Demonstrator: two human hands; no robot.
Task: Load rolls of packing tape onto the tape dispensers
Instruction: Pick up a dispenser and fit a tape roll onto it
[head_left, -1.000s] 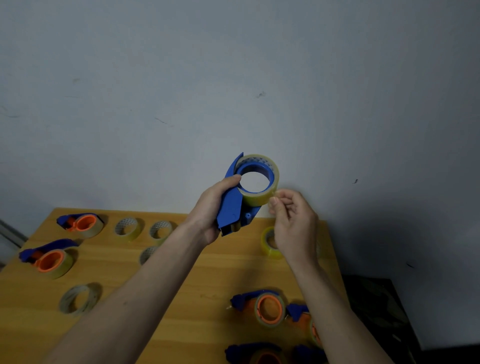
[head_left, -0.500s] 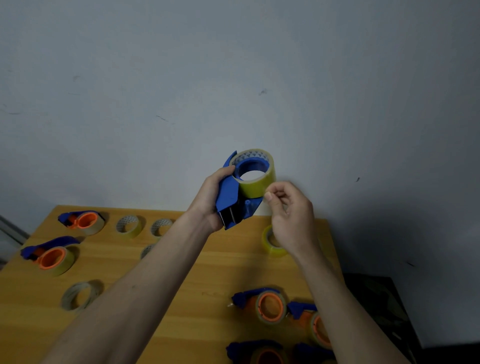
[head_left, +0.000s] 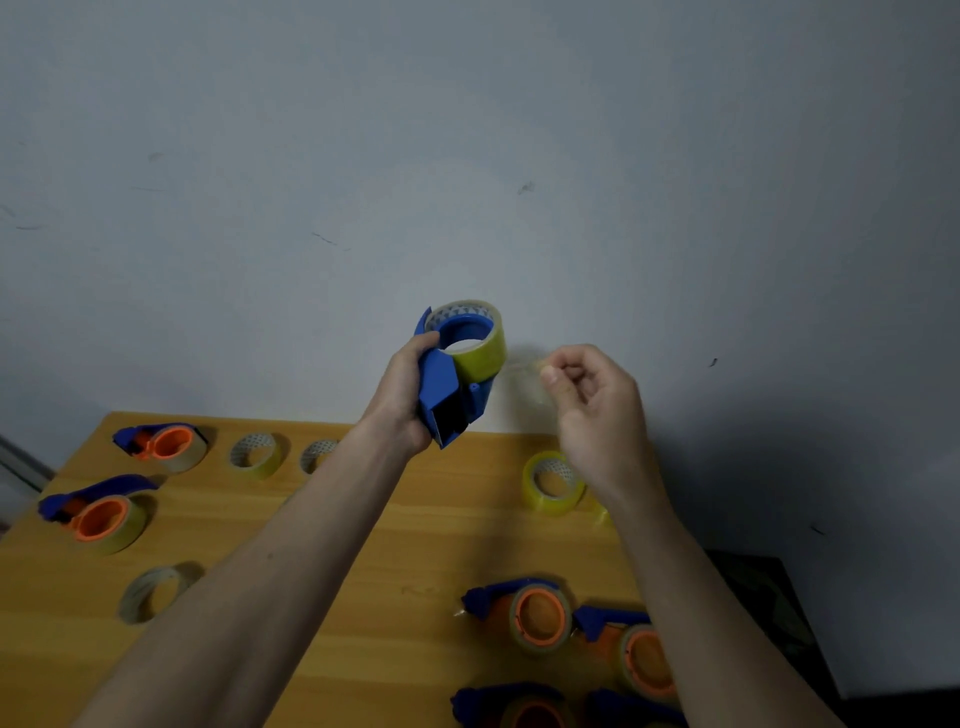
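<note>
My left hand (head_left: 402, 395) grips a blue tape dispenser (head_left: 448, 395) held up in front of the wall. A yellowish roll of packing tape (head_left: 480, 351) sits on its blue hub. My right hand (head_left: 592, 400) is to the right of the roll, with thumb and forefinger pinching the clear free end of the tape (head_left: 524, 366), which stretches from the roll to my fingers.
The wooden table (head_left: 332, 561) below holds loose tape rolls (head_left: 553, 483) (head_left: 257, 454) (head_left: 153, 592) and loaded blue-and-orange dispensers at left (head_left: 104, 514) (head_left: 163, 441) and at front right (head_left: 530, 616). The wall stands behind the table; the floor at right is dark.
My right hand has moved to the right, away from the roll, drawing out a strip of tape. The left hand has tilted the dispenser slightly.
</note>
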